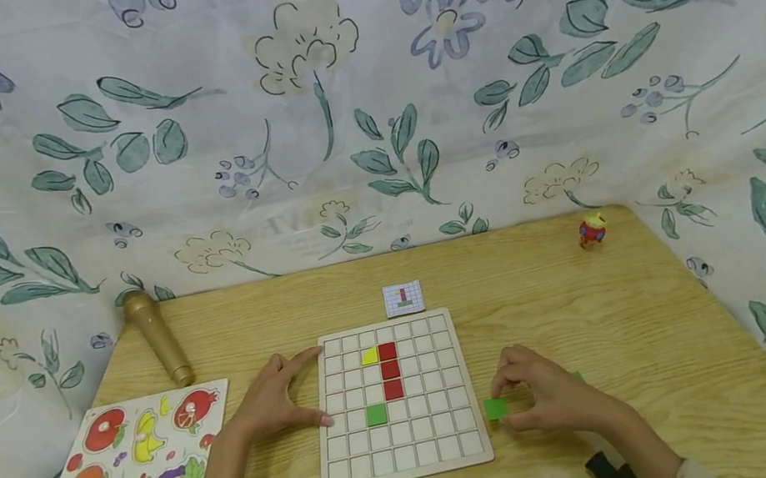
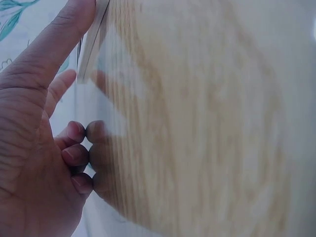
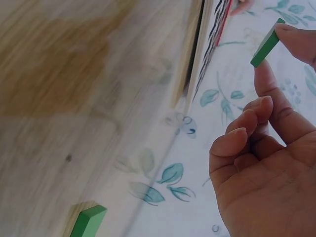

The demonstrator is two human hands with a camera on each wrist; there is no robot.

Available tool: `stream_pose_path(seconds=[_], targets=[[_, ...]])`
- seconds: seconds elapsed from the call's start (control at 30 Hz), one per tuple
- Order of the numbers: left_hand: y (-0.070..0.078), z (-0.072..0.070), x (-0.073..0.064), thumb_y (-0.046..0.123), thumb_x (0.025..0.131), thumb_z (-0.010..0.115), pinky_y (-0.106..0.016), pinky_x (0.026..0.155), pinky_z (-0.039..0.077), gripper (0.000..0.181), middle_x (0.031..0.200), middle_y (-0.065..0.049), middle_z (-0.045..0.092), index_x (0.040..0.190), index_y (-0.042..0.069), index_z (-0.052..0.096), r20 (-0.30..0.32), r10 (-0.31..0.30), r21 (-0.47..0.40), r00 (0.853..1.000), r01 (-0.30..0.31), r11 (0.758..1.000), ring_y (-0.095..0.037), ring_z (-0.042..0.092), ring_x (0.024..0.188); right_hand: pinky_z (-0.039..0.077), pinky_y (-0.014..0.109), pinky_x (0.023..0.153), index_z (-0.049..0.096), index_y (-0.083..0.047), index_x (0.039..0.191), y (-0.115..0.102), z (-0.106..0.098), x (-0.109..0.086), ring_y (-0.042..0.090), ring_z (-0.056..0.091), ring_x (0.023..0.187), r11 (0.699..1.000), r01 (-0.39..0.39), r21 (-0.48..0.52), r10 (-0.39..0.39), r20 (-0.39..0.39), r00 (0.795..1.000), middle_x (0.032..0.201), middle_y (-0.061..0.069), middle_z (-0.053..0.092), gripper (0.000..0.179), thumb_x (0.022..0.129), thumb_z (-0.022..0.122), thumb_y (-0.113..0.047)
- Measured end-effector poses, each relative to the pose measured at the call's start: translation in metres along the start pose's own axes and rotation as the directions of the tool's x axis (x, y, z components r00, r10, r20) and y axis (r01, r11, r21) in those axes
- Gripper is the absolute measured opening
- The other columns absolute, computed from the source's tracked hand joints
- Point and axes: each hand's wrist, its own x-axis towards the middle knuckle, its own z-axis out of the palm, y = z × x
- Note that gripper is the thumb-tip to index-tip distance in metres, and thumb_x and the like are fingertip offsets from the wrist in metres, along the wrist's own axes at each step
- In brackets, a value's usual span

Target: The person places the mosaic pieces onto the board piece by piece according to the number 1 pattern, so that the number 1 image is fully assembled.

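A pale wooden grid board lies flat on the table. In its cells sit red square tiles in a column, a yellow piece with one rounded corner left of the top one, and a green square tile lower left. My left hand touches the board's left edge with its outstretched forefinger and thumb; its other fingers are bent in the left wrist view. Right of the board, my right hand pinches another green square tile by its edges, thumb against forefinger.
A small pattern card lies behind the board. At left are a fruit puzzle board and a brown cylinder. A red-and-yellow figurine stands at the back right. Another green block rests near my right wrist.
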Motion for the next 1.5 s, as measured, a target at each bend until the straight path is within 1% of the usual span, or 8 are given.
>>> stream_pose_path(seconds=[0.07, 0.33, 0.57, 0.7, 1.1, 1.23, 1.4, 1.5], targets=[[0.000, 0.000, 0.000, 0.063, 0.056, 0.088, -0.032, 0.065, 0.030, 0.110, 0.090, -0.005, 0.037, 0.150, 0.029, 0.044, 0.000, -0.001, 0.001, 1.000, 0.001, 1.000, -0.018, 0.035, 0.076, 0.044, 0.031, 0.077, 0.070, -0.018, 0.093, 0.000, 0.001, 0.001, 0.018, 0.046, 0.088, 1.000, 0.000, 0.005, 0.000, 0.001, 1.000, 0.091, 0.003, 0.051, 0.022, 0.077, 0.081, -0.009], [0.002, -0.001, -0.001, 0.064, 0.055, 0.088, -0.033, 0.065, 0.030, 0.110, 0.091, -0.005, 0.037, 0.150, 0.029, 0.043, 0.002, -0.004, -0.003, 1.000, 0.004, 1.000, -0.018, 0.035, 0.077, 0.046, 0.032, 0.081, 0.071, -0.021, 0.094, -0.004, 0.005, 0.007, 0.017, 0.048, 0.090, 0.999, -0.030, -0.016, 0.030, 0.023, 0.999, 0.092, 0.002, 0.052, 0.020, 0.078, 0.082, -0.015], [0.000, 0.000, -0.001, 0.065, 0.055, 0.088, -0.033, 0.066, 0.031, 0.111, 0.091, -0.005, 0.038, 0.150, 0.030, 0.043, 0.001, -0.003, -0.002, 1.000, 0.003, 1.000, -0.018, 0.036, 0.078, 0.046, 0.031, 0.081, 0.071, -0.019, 0.094, -0.007, 0.009, 0.012, 0.017, 0.048, 0.090, 1.000, 0.001, -0.012, -0.001, 0.034, 0.999, 0.093, 0.002, 0.052, 0.021, 0.077, 0.082, -0.013], [0.001, 0.000, -0.001, 0.064, 0.055, 0.088, -0.033, 0.066, 0.031, 0.111, 0.091, -0.005, 0.037, 0.150, 0.030, 0.043, -0.002, 0.000, -0.012, 1.000, 0.000, 1.000, -0.018, 0.035, 0.078, 0.046, 0.032, 0.081, 0.070, -0.019, 0.092, -0.009, 0.012, 0.016, 0.015, 0.047, 0.091, 1.000, 0.017, -0.020, -0.017, 0.034, 0.999, 0.093, 0.003, 0.052, 0.022, 0.076, 0.083, -0.013], [0.001, -0.001, -0.001, 0.064, 0.054, 0.088, -0.032, 0.066, 0.031, 0.111, 0.090, -0.004, 0.037, 0.150, 0.030, 0.044, -0.004, -0.001, -0.012, 1.000, 0.001, 1.000, -0.017, 0.035, 0.077, 0.045, 0.033, 0.085, 0.070, -0.018, 0.092, -0.018, 0.019, 0.027, 0.012, 0.046, 0.094, 1.000, -0.003, -0.019, 0.005, 0.070, 0.998, 0.093, 0.001, 0.053, 0.021, 0.076, 0.082, -0.012], [0.002, -0.002, -0.002, 0.064, 0.055, 0.088, -0.032, 0.066, 0.031, 0.111, 0.091, -0.004, 0.037, 0.150, 0.030, 0.044, 0.000, 0.000, -0.011, 1.000, 0.000, 1.000, -0.017, 0.035, 0.077, 0.045, 0.033, 0.086, 0.070, -0.018, 0.092, -0.021, 0.021, 0.031, 0.009, 0.044, 0.095, 1.000, 0.004, -0.018, -0.003, 0.075, 0.997, 0.094, 0.000, 0.053, 0.020, 0.076, 0.082, -0.012], [0.003, -0.003, -0.002, 0.063, 0.055, 0.089, -0.033, 0.066, 0.030, 0.110, 0.090, -0.005, 0.037, 0.150, 0.029, 0.044, -0.006, 0.008, -0.013, 1.000, -0.008, 1.000, -0.017, 0.035, 0.077, 0.046, 0.031, 0.085, 0.071, -0.017, 0.092, -0.023, 0.023, 0.036, 0.009, 0.046, 0.094, 1.000, 0.016, -0.020, -0.015, 0.078, 0.997, 0.093, 0.001, 0.053, 0.019, 0.077, 0.081, -0.012], [0.003, -0.003, -0.002, 0.063, 0.055, 0.089, -0.033, 0.066, 0.030, 0.111, 0.090, -0.004, 0.037, 0.150, 0.029, 0.044, -0.005, 0.001, -0.010, 1.000, -0.001, 1.000, -0.017, 0.035, 0.077, 0.047, 0.031, 0.083, 0.071, -0.016, 0.092, -0.025, 0.024, 0.039, 0.009, 0.046, 0.093, 1.000, 0.017, -0.020, -0.016, 0.079, 0.997, 0.092, 0.002, 0.052, 0.019, 0.076, 0.082, -0.012]])
